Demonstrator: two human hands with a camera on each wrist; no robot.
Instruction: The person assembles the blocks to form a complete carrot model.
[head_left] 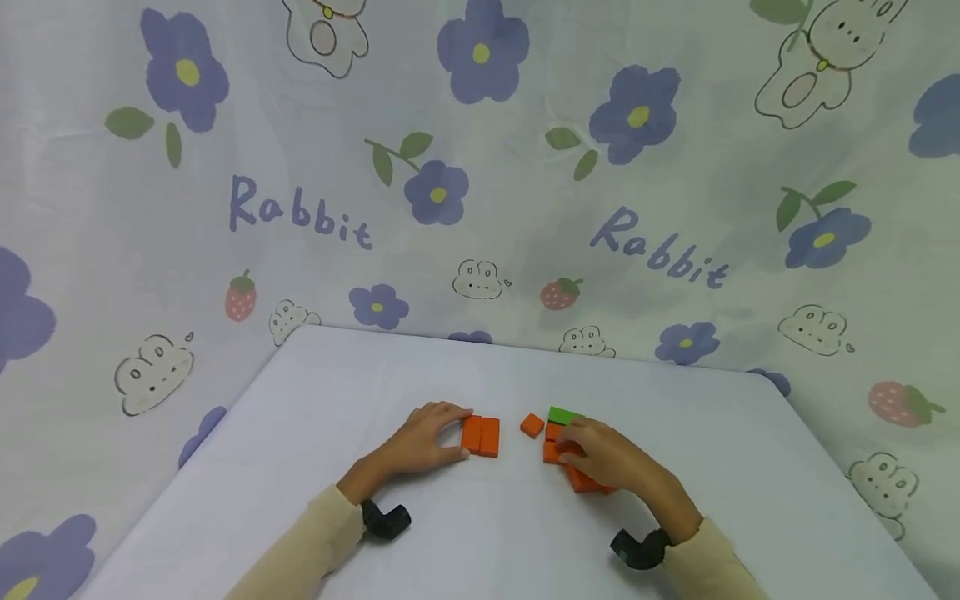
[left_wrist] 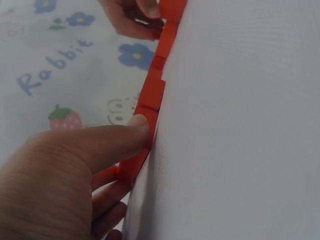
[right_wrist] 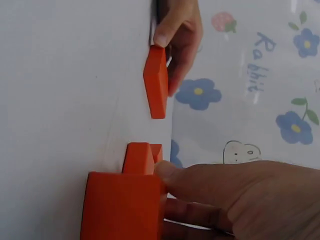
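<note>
Two orange blocks stand side by side at the middle of the table in the head view. My left hand (head_left: 422, 440) grips the left orange block (head_left: 471, 435) between thumb and fingers at its two ends; the other orange block (head_left: 490, 437) lies against it. My right hand (head_left: 609, 457) reaches over a cluster on the right and pinches an orange block (head_left: 551, 452), partly hidden by the fingers. In the right wrist view, the right thumb (right_wrist: 169, 171) rests at an orange block's edge. Just behind that block is another orange block (head_left: 553, 432), then a green block (head_left: 564, 415).
A small orange block (head_left: 532, 425) lies turned at an angle between the pair and the cluster. More orange blocks (head_left: 583, 480) sit under and in front of the right hand. Behind the white table (head_left: 337, 375) hangs a printed cloth (head_left: 315, 142) with flowers and rabbits.
</note>
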